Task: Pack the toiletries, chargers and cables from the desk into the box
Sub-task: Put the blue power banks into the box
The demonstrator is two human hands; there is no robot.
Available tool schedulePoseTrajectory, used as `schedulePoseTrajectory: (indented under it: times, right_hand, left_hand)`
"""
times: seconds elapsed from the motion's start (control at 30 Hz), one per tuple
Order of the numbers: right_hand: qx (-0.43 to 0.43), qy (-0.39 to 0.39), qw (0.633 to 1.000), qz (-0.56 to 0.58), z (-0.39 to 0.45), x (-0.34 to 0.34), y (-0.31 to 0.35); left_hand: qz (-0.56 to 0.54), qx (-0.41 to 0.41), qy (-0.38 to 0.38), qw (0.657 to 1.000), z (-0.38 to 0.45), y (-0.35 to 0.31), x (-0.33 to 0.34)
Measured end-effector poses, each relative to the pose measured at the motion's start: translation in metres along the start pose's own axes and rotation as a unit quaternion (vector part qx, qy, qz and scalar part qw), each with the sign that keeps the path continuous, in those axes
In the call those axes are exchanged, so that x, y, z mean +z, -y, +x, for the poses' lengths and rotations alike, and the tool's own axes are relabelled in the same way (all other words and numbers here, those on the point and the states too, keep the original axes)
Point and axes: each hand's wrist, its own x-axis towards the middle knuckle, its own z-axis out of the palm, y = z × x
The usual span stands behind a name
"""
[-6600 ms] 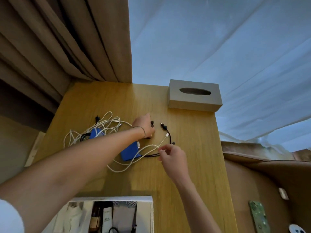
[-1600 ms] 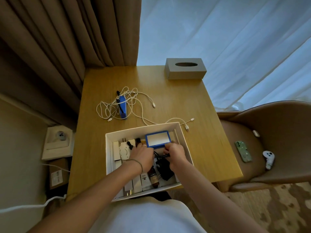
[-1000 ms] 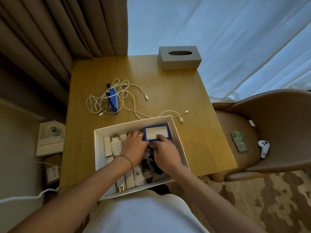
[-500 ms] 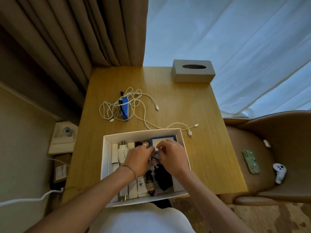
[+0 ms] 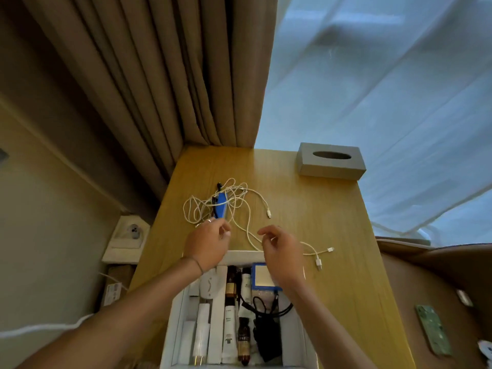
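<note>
Setting: a wooden desk (image 5: 306, 222) set against brown curtains (image 5: 165, 75) and a sheer white curtain (image 5: 386, 89).
Box: a white box (image 5: 175, 323) at the desk's near edge, open on top, already holding upright white tubes (image 5: 229, 331), small brown bottles (image 5: 243, 342), a black cable bundle (image 5: 266, 328) and a blue-framed item (image 5: 262, 275) at its far right corner.
Left hand: the left hand (image 5: 207, 243) hovers over the box's far rim, fingers loosely curled with nothing in them, fingertips just short of the blue charger (image 5: 221, 206); whether they touch a cable cannot be told.
Right hand: the right hand (image 5: 282, 251) hovers beside it above the far rim, fingers relaxed and slightly bent, empty, over a strand of white cable.
Cables: a tangle of white cables (image 5: 213, 203) lies on the desk beyond the hands, wrapped around the blue charger; one loose end (image 5: 269, 214) points right, and two connector ends (image 5: 323, 255) lie right of the right hand.
Far corner: a grey tissue box (image 5: 330, 163) stands at the desk's far right.
Periphery: a wall socket (image 5: 131, 231) is left of the desk; a green phone (image 5: 432, 331) lies on a brown seat to the right.
</note>
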Motion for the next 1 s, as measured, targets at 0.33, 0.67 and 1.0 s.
schedulePoseTrajectory:
  times: [0.33,0.67,1.0]
  right_hand:
    - [0.008,0.015,1.000,0.021,0.043,0.023,0.000]
    - [0.000,0.018,1.000,0.019,0.036,0.019,-0.010]
    - [0.022,0.025,0.994,0.106,0.038,0.023,0.005]
  left_hand:
    - [-0.003,-0.215,0.091,0.972,0.084,0.051,0.023]
    - [-0.055,-0.259,0.056,0.963,0.114,0.061,0.047]
    - [-0.015,-0.154,0.005,0.988,0.105,0.049,-0.004]
